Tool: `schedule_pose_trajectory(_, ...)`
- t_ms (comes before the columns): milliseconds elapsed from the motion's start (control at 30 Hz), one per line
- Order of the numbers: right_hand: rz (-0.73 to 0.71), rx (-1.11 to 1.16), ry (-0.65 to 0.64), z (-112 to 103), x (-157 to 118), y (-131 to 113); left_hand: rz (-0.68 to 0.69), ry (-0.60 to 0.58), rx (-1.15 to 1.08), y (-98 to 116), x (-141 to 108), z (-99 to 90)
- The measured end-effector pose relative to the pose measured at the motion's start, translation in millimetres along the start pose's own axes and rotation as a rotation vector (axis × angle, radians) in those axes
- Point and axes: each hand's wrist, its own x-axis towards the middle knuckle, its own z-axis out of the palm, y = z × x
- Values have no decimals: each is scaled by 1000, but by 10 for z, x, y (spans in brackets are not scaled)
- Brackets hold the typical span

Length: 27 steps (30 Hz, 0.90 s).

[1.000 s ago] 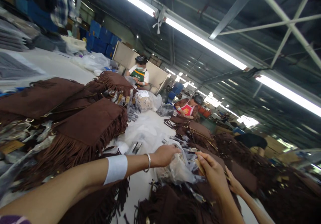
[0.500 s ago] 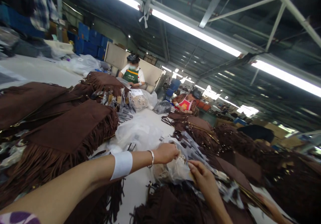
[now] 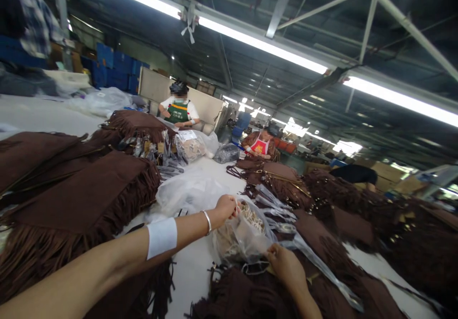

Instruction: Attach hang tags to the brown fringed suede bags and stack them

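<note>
A clear plastic bag (image 3: 246, 238) filled with beige tags and strings lies on the white table, its mouth spread open. My left hand (image 3: 227, 208), with a silver bangle and a white band on the arm, is closed at the bag's upper left edge, pinching some string or plastic. At the lower right, my right hand (image 3: 285, 265) pinches the bag's edge between thumb and fingers. Below the bag lies a dark brown fringed bag (image 3: 246, 293). Thin plastic-wrapped strips (image 3: 274, 204) are just to the right.
Brown fringed bags (image 3: 89, 190) are piled at the left, and more brown bags (image 3: 343, 223) at the right. Crumpled clear plastic (image 3: 189, 190) sits beyond my left hand. Across the table (image 3: 211, 169) are a person in a green apron (image 3: 178, 113) and another in a red apron (image 3: 259, 146).
My left hand has moved slightly left and up, and the bag's mouth is wider, showing the strings. Another person's hand at the lower right has gone; the view has shifted slightly.
</note>
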Motion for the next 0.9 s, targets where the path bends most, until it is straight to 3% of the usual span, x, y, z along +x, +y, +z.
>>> schedule_pose_trajectory(133,-67,228,-3,-211,-92,-71,35,3,55,4,-288,-111)
schedule_pose_trajectory(233,-86,488,-22,-356,-254,-350,233,111,87,43,-676,-185)
schedule_pose_trajectory(300,-116,589,-48,-435,-385,-625,318,32,1,56,-946,-215)
schedule_pose_trajectory(333,-138,620,-62,-465,-454,-775,295,-88,-86,44,-1075,-228)
schedule_pose_trajectory(433,-180,689,-87,-502,-663,-1201,45,-569,-423,-105,-1444,-306)
schedule_pose_trajectory(500,-189,715,-78,-474,-798,-1429,-75,-760,-628,-286,-1709,-410)
schedule_pose_trajectory(700,-112,863,-131,-176,-1172,-1877,-207,-845,-1009,-785,-2556,-799)
schedule_pose_trajectory(900,-62,1010,-199,90,-1544,-2261,-223,-782,-1079,-977,-3066,-904)
